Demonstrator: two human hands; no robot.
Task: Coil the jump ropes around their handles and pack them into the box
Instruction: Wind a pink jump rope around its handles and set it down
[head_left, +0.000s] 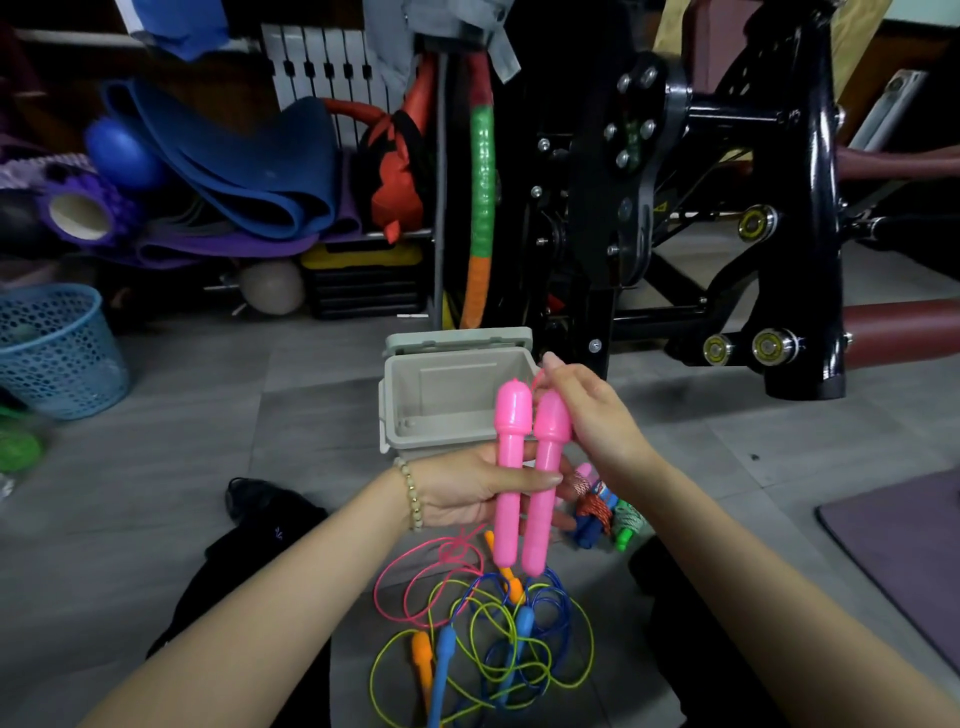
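Observation:
My left hand (462, 491) grips two pink jump-rope handles (524, 473) side by side, upright, in front of the open grey box (415, 395). My right hand (587, 410) pinches the pink cord at the top of the right handle. The pink cord (415, 577) trails down in loops onto the floor. Below lie tangled blue and yellow-green ropes (519, 639) with blue handles (444, 660) and orange handles (422, 656). To the right of the pink handles sit several coiled ropes (597, 506) on the floor. The box looks empty.
A blue mesh basket (57, 353) stands at the left. Rolled mats and balls (234, 171) pile up behind. A black exercise machine (701, 208) rises behind the box. A purple mat (904, 545) lies at the right. Dark clothing (260, 525) covers my legs.

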